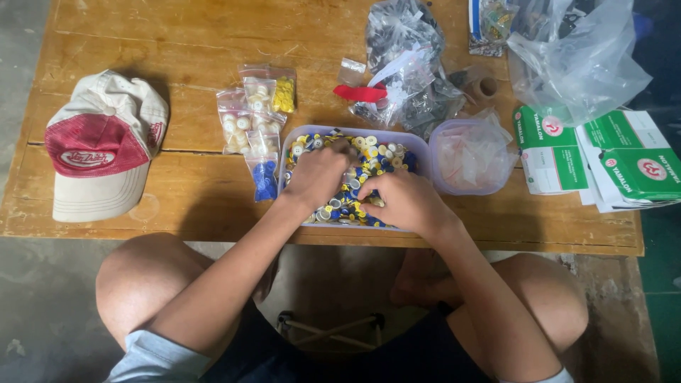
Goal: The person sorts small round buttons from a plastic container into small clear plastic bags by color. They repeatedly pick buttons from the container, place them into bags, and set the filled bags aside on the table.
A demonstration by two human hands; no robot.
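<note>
Buttons (374,157), yellow, white and blue, fill the pale tray (418,145) on the tabletop (177,42) right before you. Your left hand (317,175) lies curled among them at the tray's left; your right hand (401,198) pinches into the pile nearer you, fingers bent, though what it grips is hidden.

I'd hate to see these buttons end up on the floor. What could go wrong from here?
The tray of mixed buttons sits near the table's front edge; with the left hand and right hand both digging in, a push could tip it or flick buttons off. The small filled bags lie loosely piled beside it, so an elbow might scatter them.
</note>
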